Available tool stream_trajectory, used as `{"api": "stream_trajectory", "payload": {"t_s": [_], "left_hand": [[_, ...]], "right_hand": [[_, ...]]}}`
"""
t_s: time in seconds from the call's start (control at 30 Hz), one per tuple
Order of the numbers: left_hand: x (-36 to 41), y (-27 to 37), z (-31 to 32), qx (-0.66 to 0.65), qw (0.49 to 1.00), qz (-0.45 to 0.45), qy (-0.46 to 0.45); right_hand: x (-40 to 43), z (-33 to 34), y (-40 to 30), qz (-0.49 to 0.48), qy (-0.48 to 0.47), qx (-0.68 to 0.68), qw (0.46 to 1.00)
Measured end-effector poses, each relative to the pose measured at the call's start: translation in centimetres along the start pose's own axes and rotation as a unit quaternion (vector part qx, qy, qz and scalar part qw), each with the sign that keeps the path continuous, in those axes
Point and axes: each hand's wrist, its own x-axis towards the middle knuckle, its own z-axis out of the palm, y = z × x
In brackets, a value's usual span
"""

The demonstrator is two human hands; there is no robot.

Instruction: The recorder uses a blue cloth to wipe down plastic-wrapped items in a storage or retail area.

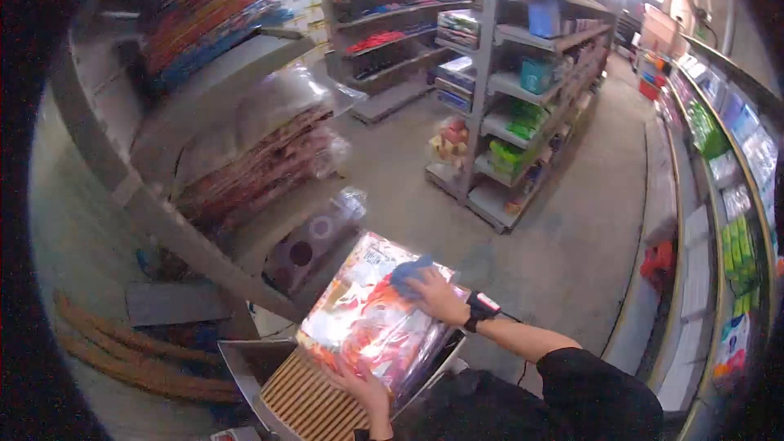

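Note:
A flat, glossy plastic-wrapped package (361, 318) with a red, orange and white print lies tilted over an open box (245, 367). My right hand (438, 297) presses a blue cloth (407, 275) onto the upper right part of the package. At the package's lower edge, my left hand (361, 386) rests with its fingers on the wrapping; whether it grips the edge is hard to tell. A ribbed, slatted tan item (312, 395) sits in the box under the package and beside my left hand. My right wrist bears a black band with a small device.
Left stands a metal shelf (245, 55) stacked with wrapped textiles. A rolled, dotted item (300, 251) lies beyond the box. Ahead is a shelving unit (484, 92) with goods, beside an aisle. Another stocked shelf (704, 196) runs along the right. Curved brown lengths (141, 361) lie at lower left.

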Motion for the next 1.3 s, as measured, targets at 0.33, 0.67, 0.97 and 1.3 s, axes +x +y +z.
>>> {"api": "stream_trajectory", "payload": {"t_s": [0.33,0.67,0.97,1.3], "left_hand": [[1.3,-1.9,2.7,0.032,0.998,-0.024,0.048],[1.2,0.6,3.9,0.072,0.992,-0.027,0.103],[1.3,1.4,3.2,0.113,0.988,-0.052,0.087],[0.7,1.1,3.2,0.099,0.99,-0.075,0.07]], "right_hand": [[-1.0,0.5,2.2,-0.009,0.018,-0.008,1.0],[-1.6,-0.1,4.1,-0.069,-0.015,0.058,0.996],[-0.8,-0.9,3.6,-0.074,-0.018,0.111,0.991],[-1.1,-2.4,4.3,-0.083,-0.061,0.109,0.989]]}}
